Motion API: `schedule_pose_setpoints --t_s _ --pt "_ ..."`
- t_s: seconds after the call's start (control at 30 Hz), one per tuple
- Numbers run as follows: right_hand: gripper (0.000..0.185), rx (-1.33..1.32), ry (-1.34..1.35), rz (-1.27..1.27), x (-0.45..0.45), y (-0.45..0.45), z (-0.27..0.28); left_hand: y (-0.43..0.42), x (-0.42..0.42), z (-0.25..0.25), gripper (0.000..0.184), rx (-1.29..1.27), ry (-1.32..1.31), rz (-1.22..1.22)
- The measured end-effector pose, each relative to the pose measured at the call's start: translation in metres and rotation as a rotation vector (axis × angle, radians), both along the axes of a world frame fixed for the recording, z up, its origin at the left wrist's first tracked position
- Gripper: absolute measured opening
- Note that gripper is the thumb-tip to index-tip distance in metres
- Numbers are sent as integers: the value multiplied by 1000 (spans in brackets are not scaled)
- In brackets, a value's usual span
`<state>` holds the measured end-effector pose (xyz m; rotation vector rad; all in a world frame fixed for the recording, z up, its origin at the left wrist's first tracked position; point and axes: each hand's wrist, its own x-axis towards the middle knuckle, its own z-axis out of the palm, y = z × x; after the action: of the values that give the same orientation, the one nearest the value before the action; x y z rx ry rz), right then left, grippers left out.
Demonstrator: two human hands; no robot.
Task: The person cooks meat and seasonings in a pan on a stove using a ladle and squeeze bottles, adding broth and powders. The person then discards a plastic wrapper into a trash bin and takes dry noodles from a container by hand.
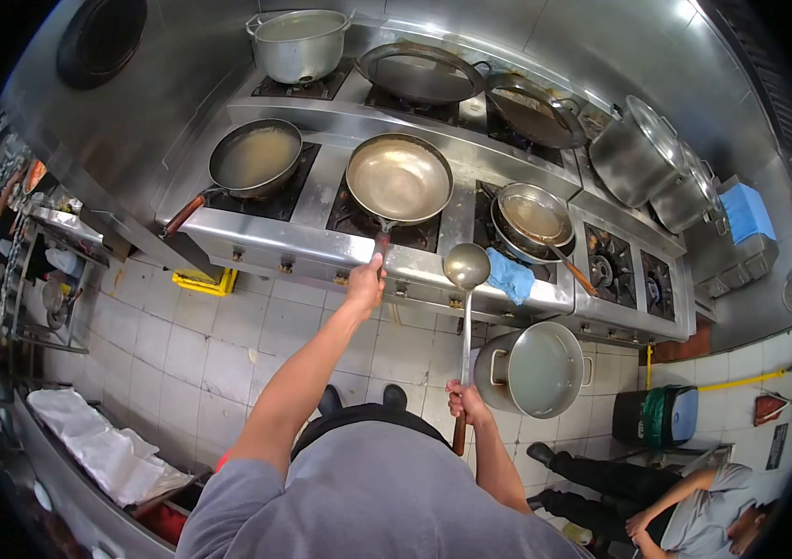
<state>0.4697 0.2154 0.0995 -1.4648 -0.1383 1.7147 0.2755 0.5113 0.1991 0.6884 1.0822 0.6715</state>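
Observation:
My left hand (365,285) is wrapped round the wooden handle of a frying pan (400,179), which rests on a front burner with a shiny, worn inside. In my right hand (468,402) is a long ladle (467,267), gripped low on its handle, its bowl up by the stove's front edge. Beside that bowl a blue cloth (510,274) hangs over the edge. A large pot (538,370) with pale, cloudy contents stands to the right of my right hand, below the stove front.
Another frying pan (256,156) sits on the left burner, and stacked pans (533,216) lie to the right. A tall pot (299,47), wide dark pans (419,73) and lidded stockpots (638,152) line the back. A seated person (694,508) is at lower right.

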Motion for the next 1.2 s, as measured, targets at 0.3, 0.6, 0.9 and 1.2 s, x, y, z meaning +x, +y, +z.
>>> schedule_pose_setpoints --t_s 0.3,0.6,0.9,1.2 --pt "21 -45 -35 1 -5 1 10 1 17 7 40 -94 -60 74" --pt "19 -16 -22 8 -5 -1 4 0 -10 14 41 -87 -121 -45" --pt "18 -38 -12 -15 -6 -1 2 -89 -148 -116 29 502 672 -595" --pt "20 -112 -240 -17 -15 4 8 -281 -318 -249 35 232 929 -516"
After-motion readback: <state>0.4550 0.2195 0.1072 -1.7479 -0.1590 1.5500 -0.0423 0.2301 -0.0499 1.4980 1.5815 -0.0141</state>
